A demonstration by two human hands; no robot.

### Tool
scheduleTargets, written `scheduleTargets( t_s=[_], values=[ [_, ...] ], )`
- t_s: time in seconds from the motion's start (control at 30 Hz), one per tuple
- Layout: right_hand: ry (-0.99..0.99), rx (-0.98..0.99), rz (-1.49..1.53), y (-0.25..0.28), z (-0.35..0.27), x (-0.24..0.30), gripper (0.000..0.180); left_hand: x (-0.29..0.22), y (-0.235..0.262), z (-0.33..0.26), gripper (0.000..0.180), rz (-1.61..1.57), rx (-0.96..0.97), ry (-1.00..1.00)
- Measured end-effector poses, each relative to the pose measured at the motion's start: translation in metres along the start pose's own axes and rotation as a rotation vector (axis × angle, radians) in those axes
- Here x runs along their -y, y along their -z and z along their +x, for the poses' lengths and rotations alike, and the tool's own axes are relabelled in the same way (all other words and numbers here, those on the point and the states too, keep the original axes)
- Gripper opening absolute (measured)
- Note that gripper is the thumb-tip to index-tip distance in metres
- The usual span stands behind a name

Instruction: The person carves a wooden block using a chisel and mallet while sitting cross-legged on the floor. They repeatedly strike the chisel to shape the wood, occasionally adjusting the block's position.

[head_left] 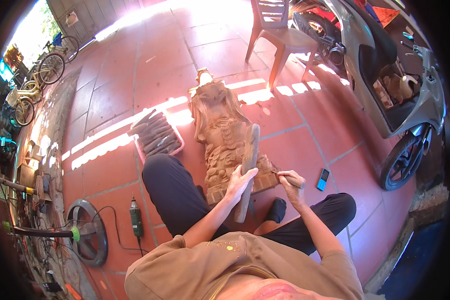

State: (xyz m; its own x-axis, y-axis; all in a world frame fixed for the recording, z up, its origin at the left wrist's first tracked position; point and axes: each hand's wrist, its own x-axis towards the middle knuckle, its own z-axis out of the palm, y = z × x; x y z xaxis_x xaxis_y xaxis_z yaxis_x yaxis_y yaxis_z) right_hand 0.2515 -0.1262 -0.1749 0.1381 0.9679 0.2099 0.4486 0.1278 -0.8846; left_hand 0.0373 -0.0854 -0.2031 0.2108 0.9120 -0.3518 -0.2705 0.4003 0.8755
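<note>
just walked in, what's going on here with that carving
A person is at a carved wooden figure lying on the tiled floor in front of them. The left hand grips a wooden mallet around its middle; the right hand holds a slim tool toward the base's right corner. Whether its tip touches the wood is too small to tell. A phone lies to the right.

Looks like a home garage or covered yard doubling as a woodcarving workshop. Home side: red square-tiled floor (110, 90), grey motor scooter (361, 75), parked metal bicycles (51, 68), brown plastic chair (286, 40). Workshop side: carved brown wooden figure (222, 120), row of slim brown hand tools (157, 133), green corded cylindrical power tool (136, 220).
</note>
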Motion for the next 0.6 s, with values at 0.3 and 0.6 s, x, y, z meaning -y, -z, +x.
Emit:
scheduleTargets(
  t_s=[0.3, 0.6],
  values=[
    [-0.126, 0.351, 0.144, 0.024, 0.055, -0.010, 0.010, -0.002, 0.002, -0.004, 0.032, -0.048, -0.014, 0.019],
    [-0.312, 0.481, -0.009, 0.020, 0.082, 0.012, 0.014, -0.007, 0.004, -0.001, 0.034, 0.001, 0.020, 0.065]
  ],
)
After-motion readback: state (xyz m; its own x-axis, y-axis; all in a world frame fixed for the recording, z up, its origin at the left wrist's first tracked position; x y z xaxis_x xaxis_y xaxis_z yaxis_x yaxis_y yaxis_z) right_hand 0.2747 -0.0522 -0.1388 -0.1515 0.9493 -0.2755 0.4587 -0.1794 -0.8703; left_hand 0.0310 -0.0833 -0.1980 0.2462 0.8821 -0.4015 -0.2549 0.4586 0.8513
